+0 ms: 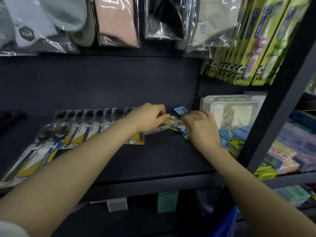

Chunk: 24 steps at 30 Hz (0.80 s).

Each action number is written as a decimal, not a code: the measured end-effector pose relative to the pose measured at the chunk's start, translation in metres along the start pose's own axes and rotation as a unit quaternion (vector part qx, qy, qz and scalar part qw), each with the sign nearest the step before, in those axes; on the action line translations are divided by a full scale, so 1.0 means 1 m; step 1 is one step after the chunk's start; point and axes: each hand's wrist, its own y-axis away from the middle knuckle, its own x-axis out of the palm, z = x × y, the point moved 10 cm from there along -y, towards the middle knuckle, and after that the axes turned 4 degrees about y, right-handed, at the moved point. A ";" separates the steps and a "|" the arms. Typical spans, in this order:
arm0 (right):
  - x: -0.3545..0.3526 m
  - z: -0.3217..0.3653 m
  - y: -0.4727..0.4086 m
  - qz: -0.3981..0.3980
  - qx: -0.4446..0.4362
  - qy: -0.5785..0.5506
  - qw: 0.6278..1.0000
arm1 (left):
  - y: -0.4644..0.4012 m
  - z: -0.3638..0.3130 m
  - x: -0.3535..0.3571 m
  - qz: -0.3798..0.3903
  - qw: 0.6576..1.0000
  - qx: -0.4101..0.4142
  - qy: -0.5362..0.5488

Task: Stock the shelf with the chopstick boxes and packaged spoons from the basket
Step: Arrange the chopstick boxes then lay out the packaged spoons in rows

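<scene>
A row of packaged spoons [89,127] on yellow cards lies overlapping along the dark shelf [162,159], running from the front left to the middle. My left hand [148,117] and my right hand [200,127] both hold one more spoon package [164,128] at the right end of that row, low over the shelf. My left fingers pinch its upper edge; my right fingers curl over its right end. A small blue card [180,111] stands just behind my right hand. The basket [225,221], blue, shows only as an edge at the bottom right.
Socks in clear bags [118,21] hang above the shelf. Green toothbrush packs [256,48] hang at the upper right. White trays [234,110] and small coloured boxes [237,137] fill the bay to the right, behind a dark upright post [277,100]. Boxes [167,200] stand on the shelf below.
</scene>
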 end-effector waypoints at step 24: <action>0.070 0.029 -0.024 0.328 0.006 0.089 0.940 | 0.129 0.118 -0.015 -0.135 0.919 -0.237 0.286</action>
